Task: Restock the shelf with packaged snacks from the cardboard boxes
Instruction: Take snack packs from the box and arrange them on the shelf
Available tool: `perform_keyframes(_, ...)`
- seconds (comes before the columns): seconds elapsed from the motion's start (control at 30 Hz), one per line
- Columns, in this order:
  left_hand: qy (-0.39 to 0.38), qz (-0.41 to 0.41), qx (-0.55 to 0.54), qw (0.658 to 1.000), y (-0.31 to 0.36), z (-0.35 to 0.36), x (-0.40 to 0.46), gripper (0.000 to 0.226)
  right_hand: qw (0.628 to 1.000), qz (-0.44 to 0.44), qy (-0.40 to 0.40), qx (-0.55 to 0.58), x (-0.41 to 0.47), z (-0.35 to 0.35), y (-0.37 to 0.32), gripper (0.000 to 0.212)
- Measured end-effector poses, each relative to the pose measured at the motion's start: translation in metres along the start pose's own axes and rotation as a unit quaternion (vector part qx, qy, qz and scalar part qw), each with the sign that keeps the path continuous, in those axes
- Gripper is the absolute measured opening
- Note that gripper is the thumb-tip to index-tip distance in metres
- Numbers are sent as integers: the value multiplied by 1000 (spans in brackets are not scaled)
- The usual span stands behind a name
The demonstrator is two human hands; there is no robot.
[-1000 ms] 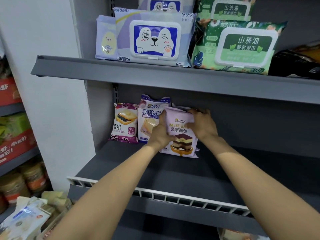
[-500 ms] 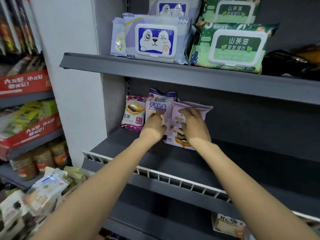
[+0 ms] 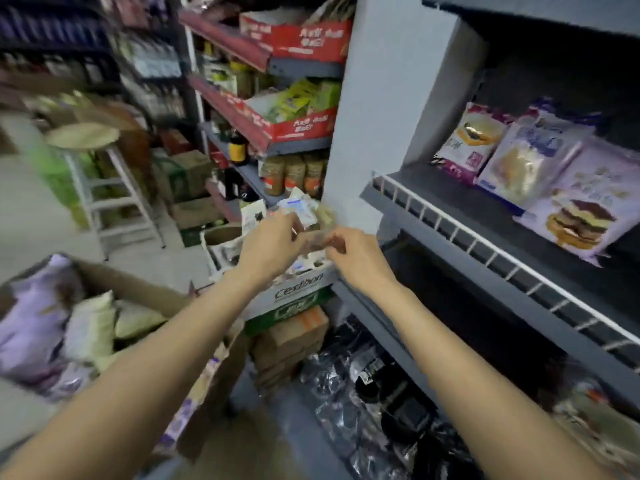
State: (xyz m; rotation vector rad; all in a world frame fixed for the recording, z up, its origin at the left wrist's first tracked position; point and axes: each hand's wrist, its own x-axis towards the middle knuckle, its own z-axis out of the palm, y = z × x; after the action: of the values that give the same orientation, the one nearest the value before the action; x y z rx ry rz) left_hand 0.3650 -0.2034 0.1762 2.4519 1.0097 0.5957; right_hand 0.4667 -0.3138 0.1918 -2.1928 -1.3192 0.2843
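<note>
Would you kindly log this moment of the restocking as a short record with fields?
shelf contents: three snack packs standing in a row at the left end of the grey shelf
left hand: over the white box, fingers curled, grasp blurred
right hand: beside it, fingers curled, grasp blurred
supply: open cardboard box at lower left, holding purple and pale packs
image quality: motion blur

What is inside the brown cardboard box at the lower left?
The cardboard box holds purple snack packs and pale yellow packs, heaped loosely. What lies beneath them is covered, and the picture is blurred.
</note>
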Motion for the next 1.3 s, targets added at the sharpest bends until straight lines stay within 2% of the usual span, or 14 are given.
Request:
perform_keyframes(0.23, -55, -209, 33, 976, -181, -10, -63, 21, 978, 12, -206, 7, 16, 172, -52, 22)
perform_keyframes(0.4, -140, -265, 47, 953, -293, 5, -86, 23, 961, 58, -272, 4, 19, 285, -67, 32)
perform_keyframes(0.53, -297, -227, 107, 921, -360, 27, -95, 38, 943, 96, -318, -21, 18, 359, -63, 52)
perform_keyframes(0.6, -378, -200, 146, 892, -381, 37, -101, 46, 935, 49, -344, -76, 16, 392, -54, 62)
perform_keyframes(0.67, -446, -174, 187, 858, -401, 47, -107, 55, 899, -30, -408, -155, 14, 420, -49, 67)
perform_keyframes(0.77, -457, -155, 186, 856, -424, 58, -113, 60, 826, -149, -477, -261, 14, 443, -51, 73)
perform_keyframes(0.83, -453, -139, 174, 863, -432, 59, -113, 63, 789, -169, -495, -322, 18, 447, -58, 69)
perform_keyframes(0.9, -450, -140, 170, 866, -440, 62, -113, 59, 762, -174, -500, -374, 26, 450, -63, 58)
perform_keyframes(0.97, -430, -128, 140, 883, -449, 60, -114, 40, 753, -201, -475, -408, 32, 457, -63, 44)
perform_keyframes(1.0, -396, -124, 120, 902, -453, 59, -116, 28, 753, -207, -467, -415, 34, 457, -61, 41)
perform_keyframes(1.07, -367, -129, 105, 915, -459, 52, -113, 17, 779, -178, -457, -391, 36, 451, -60, 40)
perform_keyframes(1.13, -369, -150, 82, 914, -459, 43, -108, 11, 830, -146, -420, -336, 40, 436, -56, 40)
perform_keyframes(1.23, -276, -170, 34, 945, -457, 29, -100, 10, 925, -72, -349, -130, 48, 399, -50, 59)
perform_keyframes(1.3, -206, -162, -4, 965, -453, 20, -88, 15, 951, -25, -308, -6, 51, 375, -51, 59)
